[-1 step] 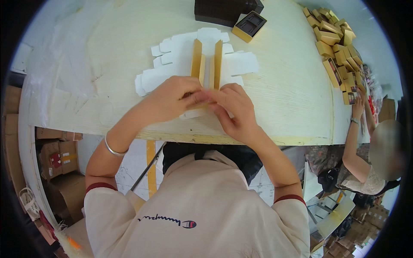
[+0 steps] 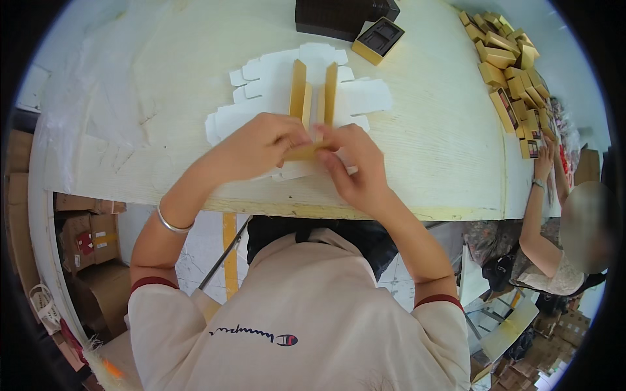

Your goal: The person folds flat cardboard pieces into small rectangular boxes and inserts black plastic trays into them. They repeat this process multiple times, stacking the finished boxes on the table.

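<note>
A partly folded carton [image 2: 297, 98] with gold walls stands in front of me, its two long walls upright and its far end open. It rests on several flat white carton blanks [image 2: 362, 96], spread out on the table. At the carton's near end, my left hand [image 2: 261, 146] is closed, fingertips pinching at a gold flap on the left. My right hand [image 2: 357, 163] grips the same flap from the right, thumb below and fingers above. The fingertips are slightly smeared, and the hands hide part of the near end.
Beyond the blanks are a dark brown stack [image 2: 332, 18] and a gold box with a black insert [image 2: 378, 40]. Many gold boxes [image 2: 499, 55] are heaped at the far right, where another person's hand [image 2: 542, 163] reaches in. The table's near edge [image 2: 287, 207] runs before my body.
My hands have drawn slightly apart at the carton's near end. More of the gold flap shows between them; the upright walls have barely moved.
</note>
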The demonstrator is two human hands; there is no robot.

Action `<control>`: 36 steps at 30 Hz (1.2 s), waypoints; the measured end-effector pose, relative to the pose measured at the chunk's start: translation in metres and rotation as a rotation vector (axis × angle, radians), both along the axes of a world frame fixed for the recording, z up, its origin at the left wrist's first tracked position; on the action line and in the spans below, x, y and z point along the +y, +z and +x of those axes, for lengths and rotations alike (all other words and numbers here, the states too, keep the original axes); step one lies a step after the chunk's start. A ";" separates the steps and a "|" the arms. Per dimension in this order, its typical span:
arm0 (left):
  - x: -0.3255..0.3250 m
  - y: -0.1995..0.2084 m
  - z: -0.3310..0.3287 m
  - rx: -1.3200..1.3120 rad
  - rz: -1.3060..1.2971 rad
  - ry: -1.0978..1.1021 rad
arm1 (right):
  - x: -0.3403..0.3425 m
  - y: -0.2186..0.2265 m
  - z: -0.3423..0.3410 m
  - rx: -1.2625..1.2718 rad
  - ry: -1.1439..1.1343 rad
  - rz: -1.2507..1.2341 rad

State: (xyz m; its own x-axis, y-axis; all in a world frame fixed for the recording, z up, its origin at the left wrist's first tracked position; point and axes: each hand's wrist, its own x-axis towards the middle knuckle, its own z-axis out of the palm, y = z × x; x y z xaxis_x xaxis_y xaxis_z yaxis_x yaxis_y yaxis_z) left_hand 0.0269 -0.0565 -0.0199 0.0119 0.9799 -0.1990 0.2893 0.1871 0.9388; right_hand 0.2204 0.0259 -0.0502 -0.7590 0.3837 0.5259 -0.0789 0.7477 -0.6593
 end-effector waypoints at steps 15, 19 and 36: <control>-0.018 -0.022 0.034 0.307 0.422 0.219 | 0.001 0.000 -0.007 -0.134 -0.214 0.583; -0.019 -0.030 0.035 0.808 0.650 0.195 | 0.011 0.005 -0.013 -0.244 -0.070 0.547; -0.004 0.022 0.024 1.048 0.701 0.021 | 0.023 0.033 0.003 -0.280 -0.100 0.463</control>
